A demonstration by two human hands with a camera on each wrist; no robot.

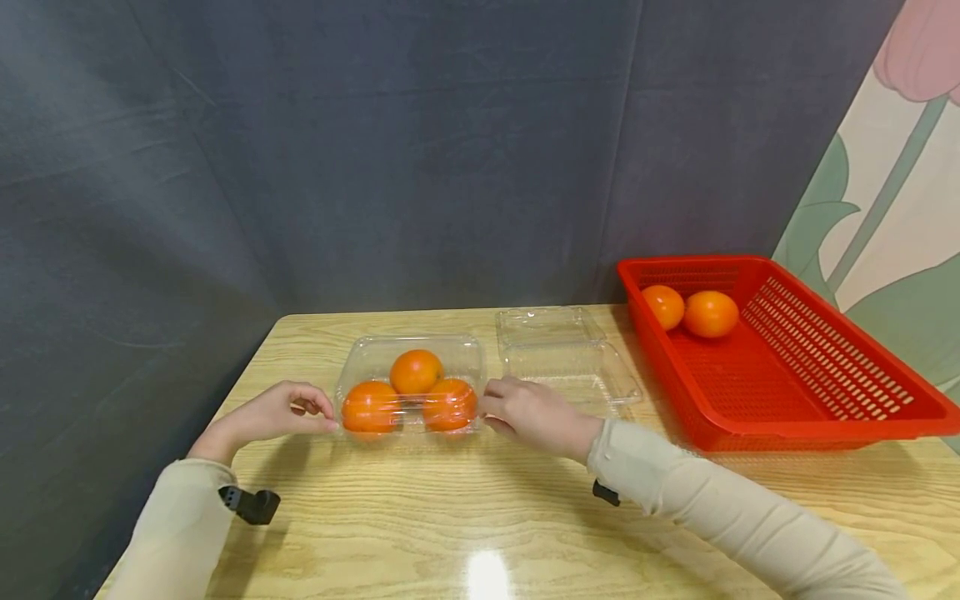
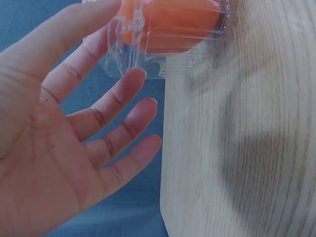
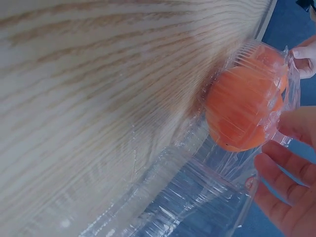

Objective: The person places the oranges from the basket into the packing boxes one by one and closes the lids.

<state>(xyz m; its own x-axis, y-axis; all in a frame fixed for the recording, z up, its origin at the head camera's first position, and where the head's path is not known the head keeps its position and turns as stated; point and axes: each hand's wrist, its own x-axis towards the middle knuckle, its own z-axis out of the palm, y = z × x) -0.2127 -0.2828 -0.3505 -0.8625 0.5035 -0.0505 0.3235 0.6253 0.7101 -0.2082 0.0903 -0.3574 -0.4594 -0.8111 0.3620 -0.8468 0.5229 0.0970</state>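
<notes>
Head view: largest is the dark curtain (image 1: 405,167), hung straight behind everything, presumably as a plain backdrop. Before it stretches the pale wooden table (image 1: 360,533), whose flat top carries all the load.

Next in size, the red basket (image 1: 787,400) sits at the far right, probably to be within the right arm's reach without crowding the middle. The loaded container (image 1: 363,358), of clear plastic, rests in the middle of the table, between the hands, so both can meet it evenly. Behind it and to the right, the spare container (image 1: 558,360) lies opened out, likely parked aside to leave working room.

Smaller come the hands. The left hand (image 1: 277,412) has thumb and forefinger drawn narrow on the loaded container's near left edge, seemingly pinching it; the wrist view shows the other fingers spread free. The right hand (image 1: 536,415) appears to pinch the opposite edge, which would steady the light plastic from both ends. Whether the lid is latched I cannot tell.

Smallest is the fruit: three oranges (image 1: 416,372), two near and one behind, a nesting that probably suits the box, and two loose oranges (image 1: 711,314) together towards the basket's far left corner.
</notes>
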